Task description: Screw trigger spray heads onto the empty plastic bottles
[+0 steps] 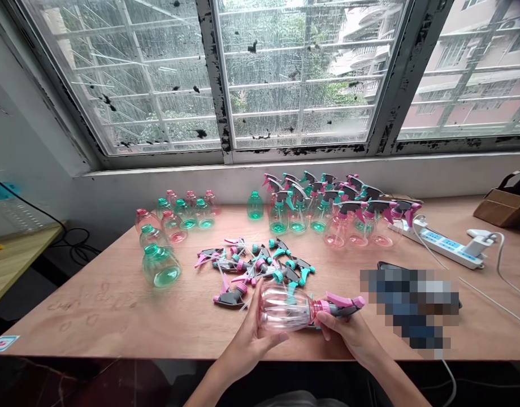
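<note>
A clear pink spray bottle [283, 308] lies sideways between my hands above the table's front edge. Around its base end my left hand [254, 333] is wrapped, thumb along the near side. My right hand [345, 330] grips the pink collar at the neck, where a pink and grey trigger sprayer [345, 304] sits on the bottle. Just beyond the bottle lies a loose pile of trigger sprayers [260, 263], pink-grey and green-grey, with thin dip tubes. Part of that pile is hidden behind the bottle.
Several headless green and pink bottles [161, 268] stand at the left. Bottles with sprayers fitted [336, 226] crowd the back right. A power strip [438, 244] with cables, a blurred phone-like object [412, 305] and a brown bag [506, 206] lie at the right. Windows rise behind the table.
</note>
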{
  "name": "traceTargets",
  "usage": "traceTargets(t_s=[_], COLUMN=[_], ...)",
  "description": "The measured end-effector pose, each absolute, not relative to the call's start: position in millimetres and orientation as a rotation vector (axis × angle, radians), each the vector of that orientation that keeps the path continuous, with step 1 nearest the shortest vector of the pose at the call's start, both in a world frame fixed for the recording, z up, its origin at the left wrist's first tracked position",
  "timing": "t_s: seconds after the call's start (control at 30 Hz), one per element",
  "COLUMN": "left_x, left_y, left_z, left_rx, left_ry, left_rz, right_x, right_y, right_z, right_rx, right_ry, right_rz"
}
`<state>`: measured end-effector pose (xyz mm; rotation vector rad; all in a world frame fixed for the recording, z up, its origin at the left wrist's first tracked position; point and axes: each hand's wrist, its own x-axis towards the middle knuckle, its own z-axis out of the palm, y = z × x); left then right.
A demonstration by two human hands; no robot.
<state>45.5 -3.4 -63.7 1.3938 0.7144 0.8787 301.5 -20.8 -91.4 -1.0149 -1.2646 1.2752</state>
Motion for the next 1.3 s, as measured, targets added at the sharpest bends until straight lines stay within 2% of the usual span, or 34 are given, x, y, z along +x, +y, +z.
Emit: traceTargets(t_s=[1.3], left_x=[43], left_y=[-4], left_z=[-68], left_rx=[1.438], left_ry=[0.706], left_rz=[0.931], right_x=[299], right_y=[-22], right_z=[-89], right_rx=[-1.032], right_ry=[-1.251], right_rz=[1.292])
